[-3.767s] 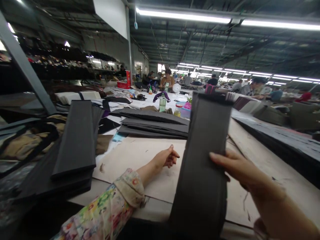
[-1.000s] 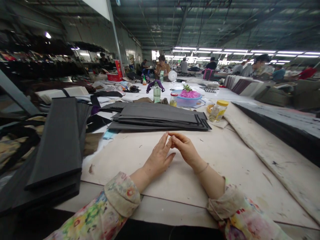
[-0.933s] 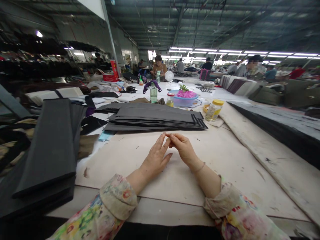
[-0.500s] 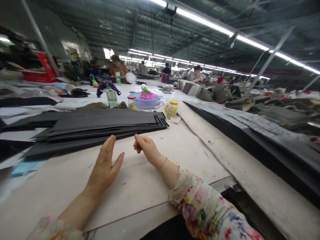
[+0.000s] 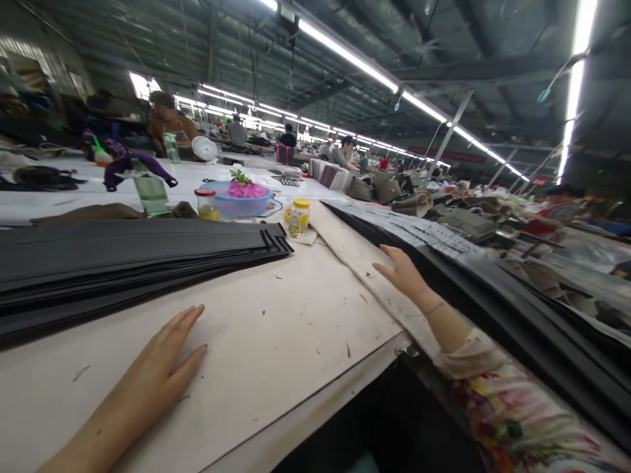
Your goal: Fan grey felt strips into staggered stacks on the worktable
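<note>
My left hand (image 5: 160,361) hovers over or rests on the pale work board (image 5: 290,335); whether it touches I cannot tell. It is open and holds nothing, thumb apart from the fingers. Beyond it lies a stack of dark grey fabric strips (image 5: 162,253) with black-striped ends. My right hand (image 5: 404,272), open with thumb and fingers apart, is over the narrow pale board on the right. Its fingertips are close to the long black and grey stack of material (image 5: 473,289), which has white marked sheets (image 5: 414,223) on top.
A yellow-lidded jar (image 5: 298,220), a red-lidded jar (image 5: 207,205) and a blue basin (image 5: 241,205) with pink contents stand at the back. A green bottle (image 5: 152,195) is left of them. Olive pieces (image 5: 463,220) are heaped at right. Several people work farther off.
The view has turned right. My right hand has moved away from my left, toward the black and grey stack, and its curled fingers have opened. My left hand is lower and still open.
</note>
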### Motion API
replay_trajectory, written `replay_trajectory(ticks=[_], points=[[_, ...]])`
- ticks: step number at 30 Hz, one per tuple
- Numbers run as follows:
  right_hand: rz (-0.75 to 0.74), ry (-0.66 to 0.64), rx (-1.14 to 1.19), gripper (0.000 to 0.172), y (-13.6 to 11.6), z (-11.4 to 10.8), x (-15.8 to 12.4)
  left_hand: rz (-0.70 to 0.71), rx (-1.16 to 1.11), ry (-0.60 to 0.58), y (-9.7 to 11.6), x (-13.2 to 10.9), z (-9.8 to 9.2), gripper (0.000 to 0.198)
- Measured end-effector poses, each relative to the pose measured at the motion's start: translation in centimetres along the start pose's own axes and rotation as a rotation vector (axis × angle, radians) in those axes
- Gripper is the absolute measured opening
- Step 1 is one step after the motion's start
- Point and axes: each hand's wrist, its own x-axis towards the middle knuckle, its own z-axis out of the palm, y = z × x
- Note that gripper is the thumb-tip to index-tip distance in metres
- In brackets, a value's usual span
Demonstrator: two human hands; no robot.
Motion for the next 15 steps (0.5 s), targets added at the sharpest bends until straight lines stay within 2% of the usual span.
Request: replay_trajectory(ticks=[3,6,10,15], points=[[0.129,0.062,-0.223,0.055,6.1,-4.8,-2.0,-0.019,-0.017,-0.025,0.3,0.0,0.1,0.055],[0.283,0.076,-0.392,0.045,10.9,-8.2,-4.4,-0.031,-0.033,-0.053,0.0,-0.1,0.4,0.056],[0.450,-0.012,-0.506,0.036,15.6,-10.4,-6.1,-0.028,-0.039,-0.051,-0.5,-0.2,0.9,0.057],[0.512,-0.067,-0.564,0.032,18.5,-11.5,-4.6,-0.052,-0.027,-0.051,-0.5,-0.2,0.8,0.059]])
